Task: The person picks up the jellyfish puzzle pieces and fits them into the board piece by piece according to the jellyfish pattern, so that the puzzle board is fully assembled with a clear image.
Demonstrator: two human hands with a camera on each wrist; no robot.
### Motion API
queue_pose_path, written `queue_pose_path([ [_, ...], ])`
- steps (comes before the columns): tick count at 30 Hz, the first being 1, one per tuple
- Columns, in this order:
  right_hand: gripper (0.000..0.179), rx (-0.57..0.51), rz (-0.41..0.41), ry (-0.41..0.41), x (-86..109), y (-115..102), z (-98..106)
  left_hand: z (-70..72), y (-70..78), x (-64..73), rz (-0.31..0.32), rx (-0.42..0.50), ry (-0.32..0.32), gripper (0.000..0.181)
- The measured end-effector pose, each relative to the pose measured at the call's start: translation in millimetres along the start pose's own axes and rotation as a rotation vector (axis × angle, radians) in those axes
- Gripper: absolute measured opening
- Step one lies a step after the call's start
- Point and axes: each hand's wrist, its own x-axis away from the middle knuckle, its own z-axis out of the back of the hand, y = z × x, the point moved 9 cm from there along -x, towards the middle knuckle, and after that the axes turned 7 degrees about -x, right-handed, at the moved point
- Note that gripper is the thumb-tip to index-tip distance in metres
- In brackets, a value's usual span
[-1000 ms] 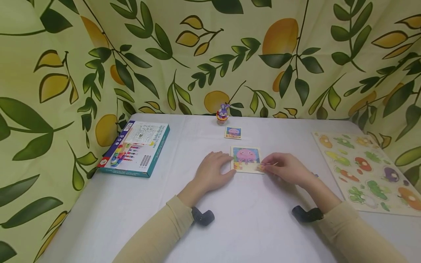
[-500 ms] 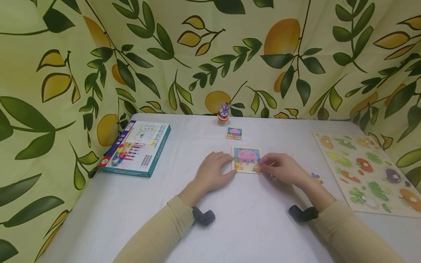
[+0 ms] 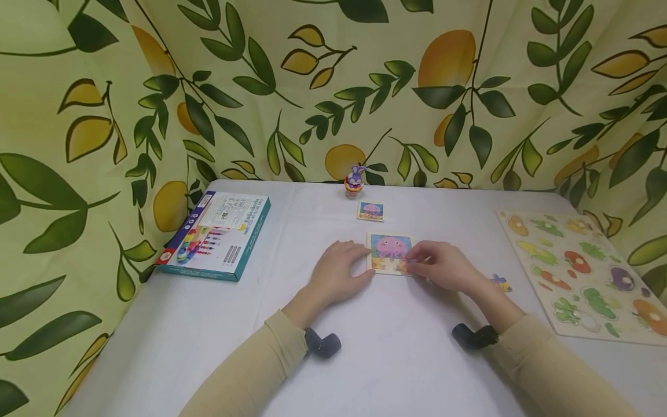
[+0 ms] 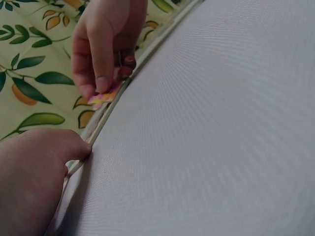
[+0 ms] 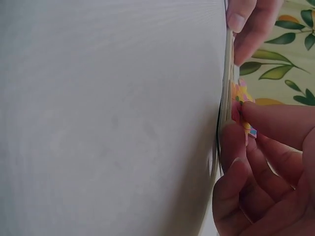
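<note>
A small square jigsaw puzzle in a pale frame (image 3: 384,272) lies on the white table; its picture shows a pink octopus. Its left edge meets the thumb and index finger of my left hand (image 3: 336,271), which rests there with fingers fairly straight. At the puzzle's lower right, my right hand (image 3: 443,266) pinches a yellow and pink puzzle piece (image 5: 242,93) between thumb and fingers. The left wrist view shows the same puzzle piece (image 4: 104,97) just over the frame. Another loose puzzle piece (image 3: 501,282) lies beside my right wrist. The puzzle's right edge is partly hidden by my fingers.
Behind the puzzle are a small octopus picture card (image 3: 371,211) and a rabbit figurine (image 3: 355,180). A toy box (image 3: 219,234) lies at left, a vegetable peg board (image 3: 589,272) at right. A patterned curtain (image 3: 333,87) closes off the back.
My right hand has moved slightly left with the puzzle piece, in over the puzzle's lower right. The loose piece by the right wrist has come more into sight. My left hand stays put.
</note>
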Motion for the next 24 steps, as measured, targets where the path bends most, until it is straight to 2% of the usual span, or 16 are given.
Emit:
queue_pose_path([
  [24,0.017,0.049,0.038,0.022,-13.3,-12,-11,1.0,0.2,0.4,-0.008,0.001,0.015,0.048],
])
